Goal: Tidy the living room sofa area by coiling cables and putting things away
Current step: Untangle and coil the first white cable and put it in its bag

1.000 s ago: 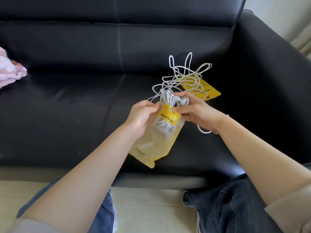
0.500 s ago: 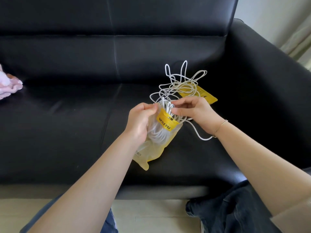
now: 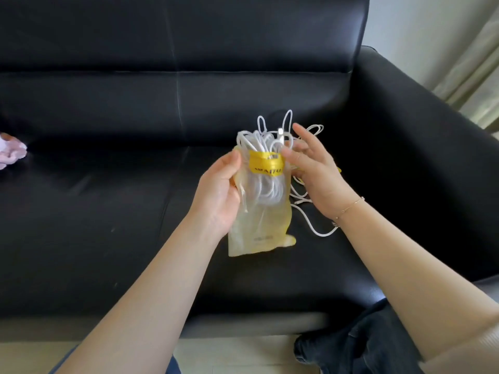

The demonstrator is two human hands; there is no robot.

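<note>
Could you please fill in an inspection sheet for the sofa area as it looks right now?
Surface: black sofa seat, glossy, with a seam down the middle.
Job's things: yellow pouch held upright above the seat, mouth up, part of the cable already inside.
Clutter: pink cloth at the seat's far left edge.
Grips: left hand holds the pouch's left side; right hand at the pouch mouth with fingers spread, touching the cable loops.
Cables: white cable bunched in the mouth, loops sticking out above, more trailing onto the seat behind the right hand.
Surroundings: pale wall and curtain to the right; light floor below.
</note>
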